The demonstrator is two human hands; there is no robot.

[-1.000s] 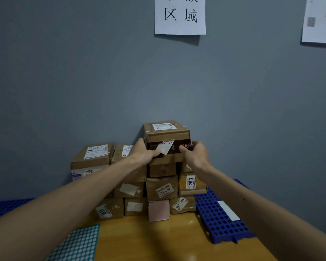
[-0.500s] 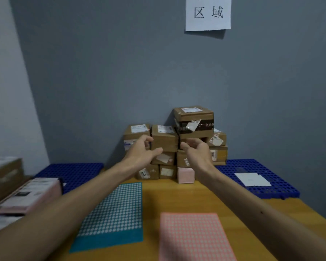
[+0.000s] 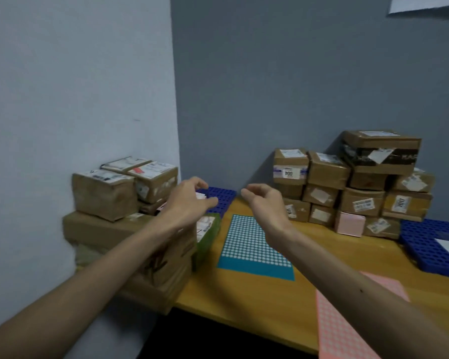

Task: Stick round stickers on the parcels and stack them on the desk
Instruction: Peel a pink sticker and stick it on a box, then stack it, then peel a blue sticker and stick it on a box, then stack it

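A stack of brown parcels [image 3: 358, 182] stands against the grey wall at the back right of the wooden desk [image 3: 244, 294], with a dark-taped box [image 3: 381, 151] on top. A second pile of parcels [image 3: 119, 200] sits at the left by the pale wall. A blue sheet of round stickers [image 3: 254, 248] lies flat in the middle, a pink sticker sheet [image 3: 347, 322] nearer me at the right. My left hand [image 3: 189, 200] hovers over the left pile, fingers loosely curled, holding nothing. My right hand [image 3: 265, 203] hangs in the air above the blue sheet, also holding nothing.
Blue perforated plastic mats lie at the back centre [image 3: 218, 200] and at the right edge [image 3: 430, 244], the right one bearing a white paper. A green packet [image 3: 208, 237] leans beside the left pile. The desk's front edge drops to darkness below.
Both hands have let go of the top box on the right stack and drawn back. My view has swung left, bringing the left parcel pile and pale wall into sight.
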